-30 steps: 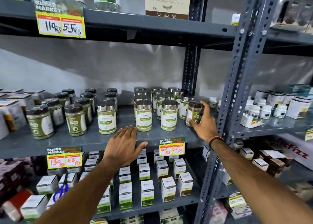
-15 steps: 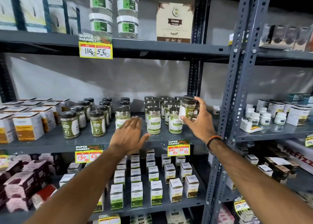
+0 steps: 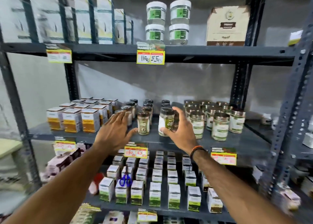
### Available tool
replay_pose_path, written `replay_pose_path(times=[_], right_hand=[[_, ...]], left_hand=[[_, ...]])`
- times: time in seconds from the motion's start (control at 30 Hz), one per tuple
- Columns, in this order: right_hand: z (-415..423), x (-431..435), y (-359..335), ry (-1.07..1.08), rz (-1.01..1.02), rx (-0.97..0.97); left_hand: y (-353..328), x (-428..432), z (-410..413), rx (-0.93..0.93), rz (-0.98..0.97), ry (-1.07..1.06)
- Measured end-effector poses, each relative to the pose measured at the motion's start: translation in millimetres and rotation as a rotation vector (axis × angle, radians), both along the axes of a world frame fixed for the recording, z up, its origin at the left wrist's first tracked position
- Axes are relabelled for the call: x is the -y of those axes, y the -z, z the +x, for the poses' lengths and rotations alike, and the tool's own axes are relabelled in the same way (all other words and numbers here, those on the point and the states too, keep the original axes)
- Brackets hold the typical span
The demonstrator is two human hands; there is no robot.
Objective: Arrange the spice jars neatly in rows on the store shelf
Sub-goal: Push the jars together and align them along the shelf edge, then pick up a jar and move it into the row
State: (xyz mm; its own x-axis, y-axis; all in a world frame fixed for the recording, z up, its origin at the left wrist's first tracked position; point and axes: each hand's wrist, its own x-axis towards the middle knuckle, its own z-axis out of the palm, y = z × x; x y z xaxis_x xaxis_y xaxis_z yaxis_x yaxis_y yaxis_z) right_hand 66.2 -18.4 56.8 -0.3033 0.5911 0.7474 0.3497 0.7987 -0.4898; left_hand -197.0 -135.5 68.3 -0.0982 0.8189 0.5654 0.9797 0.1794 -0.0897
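Note:
My right hand point(image 3: 179, 130) grips a dark-lidded spice jar point(image 3: 166, 121) with a white-green label, at the front of the middle shelf point(image 3: 240, 143). It stands at the head of a row of dark-lidded jars. Another dark-lidded jar point(image 3: 143, 123) stands just to its left, heading a second row. My left hand point(image 3: 115, 132) hovers flat and open in front of a third row of dark-lidded jars point(image 3: 130, 108), partly hiding them. To the right stand several silver-lidded jars point(image 3: 220, 127) in rows.
Orange-and-white boxes point(image 3: 72, 120) fill the shelf's left part. The upper shelf carries tall boxes, clear tubs point(image 3: 167, 22) and a brown-and-cream box point(image 3: 227, 25). Small boxes point(image 3: 155, 193) and blue scissors point(image 3: 125, 180) lie on the shelf below. Grey uprights point(image 3: 294, 91) frame the bay. Yellow price tags hang on shelf edges.
My right hand lifted a jar from the right end of the silver-lidded rows and carried it left to the dark-lidded rows. My left hand moved left too. The view shifted left and up.

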Motion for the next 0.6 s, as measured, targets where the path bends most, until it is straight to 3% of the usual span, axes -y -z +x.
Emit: replay_pose_path(times=[0.43,0.6], right_hand=[[-64.0,-22.5,50.9,0.017,-0.124,-0.048],[-70.0,-24.4,54.4,0.026,-0.107,-0.019]], left_hand=[[63.5,-12.4,-92.1,0.125,-0.142,-0.032],[77.7,-25.3,-106.8,0.07,-0.182,-0.031]])
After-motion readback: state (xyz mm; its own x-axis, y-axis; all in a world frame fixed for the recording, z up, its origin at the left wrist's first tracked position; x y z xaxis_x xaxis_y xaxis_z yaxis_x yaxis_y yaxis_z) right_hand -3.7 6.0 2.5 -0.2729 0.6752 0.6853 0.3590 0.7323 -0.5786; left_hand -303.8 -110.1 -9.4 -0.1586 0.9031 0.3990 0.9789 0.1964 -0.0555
